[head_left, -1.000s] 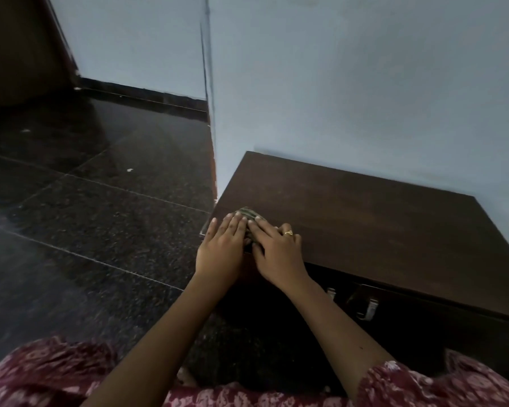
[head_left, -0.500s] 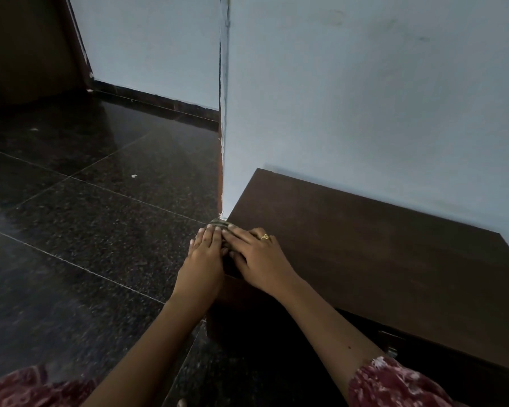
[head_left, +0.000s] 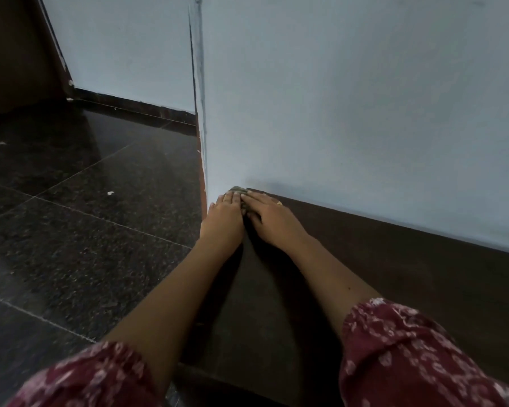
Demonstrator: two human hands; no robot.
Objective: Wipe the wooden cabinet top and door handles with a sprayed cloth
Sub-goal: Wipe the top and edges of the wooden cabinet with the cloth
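The dark wooden cabinet top (head_left: 394, 277) fills the lower right, set against a pale blue wall. A small greenish cloth (head_left: 239, 190) lies at the top's far left corner, right against the wall; only a sliver shows past my fingertips. My left hand (head_left: 225, 218) and my right hand (head_left: 272, 220) press flat on the cloth side by side, fingers pointing at the wall. A ring is on my right hand. The door handles are out of view.
The wall corner (head_left: 199, 113) rises just left of my hands. Dark polished granite floor (head_left: 86, 230) spreads to the left, with a black skirting (head_left: 135, 105) and a dark wooden door (head_left: 15, 54) at the far left. My red patterned sleeves fill the bottom.
Both hands have slid the cloth from the cabinet's front left corner along the left edge to the back corner at the wall. The view has leaned forward and the handles have dropped out of sight.
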